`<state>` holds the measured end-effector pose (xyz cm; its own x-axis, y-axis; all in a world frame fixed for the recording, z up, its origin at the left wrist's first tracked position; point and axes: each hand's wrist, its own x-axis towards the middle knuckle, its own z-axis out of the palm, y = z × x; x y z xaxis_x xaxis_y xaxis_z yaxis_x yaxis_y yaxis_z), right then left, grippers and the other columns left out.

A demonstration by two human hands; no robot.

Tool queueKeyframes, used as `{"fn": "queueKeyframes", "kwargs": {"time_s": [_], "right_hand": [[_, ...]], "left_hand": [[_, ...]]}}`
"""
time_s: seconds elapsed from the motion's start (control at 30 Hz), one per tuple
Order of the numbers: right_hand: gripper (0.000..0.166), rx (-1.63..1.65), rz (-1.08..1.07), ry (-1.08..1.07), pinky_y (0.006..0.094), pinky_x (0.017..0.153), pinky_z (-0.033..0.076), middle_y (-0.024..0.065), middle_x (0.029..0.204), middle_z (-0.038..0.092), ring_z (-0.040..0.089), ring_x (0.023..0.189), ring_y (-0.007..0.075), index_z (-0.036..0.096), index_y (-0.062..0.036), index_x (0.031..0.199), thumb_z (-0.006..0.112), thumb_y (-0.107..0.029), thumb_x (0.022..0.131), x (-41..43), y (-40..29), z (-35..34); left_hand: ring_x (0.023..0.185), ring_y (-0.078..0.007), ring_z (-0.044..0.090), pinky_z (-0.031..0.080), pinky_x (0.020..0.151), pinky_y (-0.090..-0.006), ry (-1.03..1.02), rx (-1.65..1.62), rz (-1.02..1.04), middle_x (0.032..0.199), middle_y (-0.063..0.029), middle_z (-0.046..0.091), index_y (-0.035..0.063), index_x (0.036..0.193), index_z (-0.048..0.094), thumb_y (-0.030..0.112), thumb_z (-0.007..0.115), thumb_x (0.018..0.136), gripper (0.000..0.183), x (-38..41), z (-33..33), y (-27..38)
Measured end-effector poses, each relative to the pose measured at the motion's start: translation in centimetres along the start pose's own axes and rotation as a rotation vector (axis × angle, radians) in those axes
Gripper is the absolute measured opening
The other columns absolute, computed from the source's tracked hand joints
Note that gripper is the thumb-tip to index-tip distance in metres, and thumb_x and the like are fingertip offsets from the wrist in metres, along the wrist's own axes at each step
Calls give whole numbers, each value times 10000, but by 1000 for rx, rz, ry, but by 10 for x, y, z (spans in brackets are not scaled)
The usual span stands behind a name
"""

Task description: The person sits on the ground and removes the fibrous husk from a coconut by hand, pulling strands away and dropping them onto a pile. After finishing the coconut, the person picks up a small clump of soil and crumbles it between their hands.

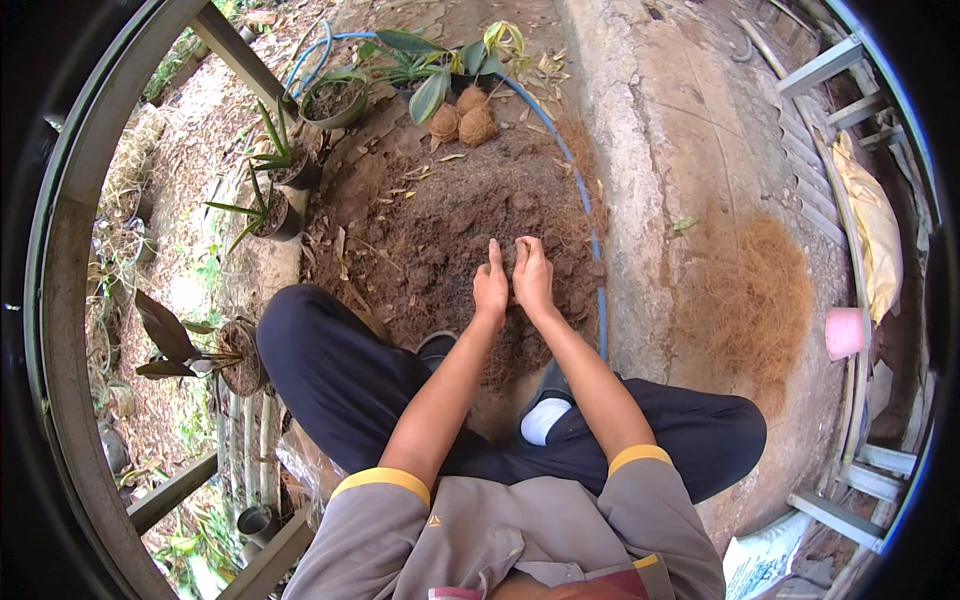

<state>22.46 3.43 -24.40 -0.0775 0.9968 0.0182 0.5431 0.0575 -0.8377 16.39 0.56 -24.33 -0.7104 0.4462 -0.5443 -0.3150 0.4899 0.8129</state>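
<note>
A heap of dark brown soil (431,232) lies on the ground between my feet and the potted plants. Over its middle, my left hand (491,288) has its thumb pointing away from me and its fingers out of sight. My right hand (533,279) is just beside it, fingers curled inward, with a narrow gap between the two. The palms face each other, so whether they cup any soil is hidden. Beyond the heap sit three fibrous brown balls (474,124), which look like husked coconuts.
A blue hose (579,180) curves along the heap's right side. Loose coconut fibre (757,307) covers part of the concrete (637,135). Potted plants (281,214) line the left edge. At the right are a pink pot (844,334) and a yellowish sack (874,232).
</note>
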Motion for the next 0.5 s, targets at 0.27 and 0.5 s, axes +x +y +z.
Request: {"fn": "queueKeyframes", "kwargs": {"time_s": [0.27, 0.5], "right_hand": [[228, -22, 74, -20, 455, 730, 477, 237, 905, 630, 597, 901, 402, 554, 2, 1012, 488, -194, 917, -4, 4, 7], [297, -85, 235, -124, 409, 765, 466, 226, 910, 638, 617, 883, 361, 605, 24, 972, 502, -247, 907, 6, 25, 6]], "left_hand": [[560, -280, 608, 457, 570, -384, -94, 284, 427, 641, -211, 598, -36, 860, 574, 275, 608, 858, 313, -3, -23, 10], [700, -352, 642, 487, 625, -402, -228, 545, 727, 739, -219, 632, 10, 999, 575, 255, 615, 846, 291, -2, -23, -1]]}}
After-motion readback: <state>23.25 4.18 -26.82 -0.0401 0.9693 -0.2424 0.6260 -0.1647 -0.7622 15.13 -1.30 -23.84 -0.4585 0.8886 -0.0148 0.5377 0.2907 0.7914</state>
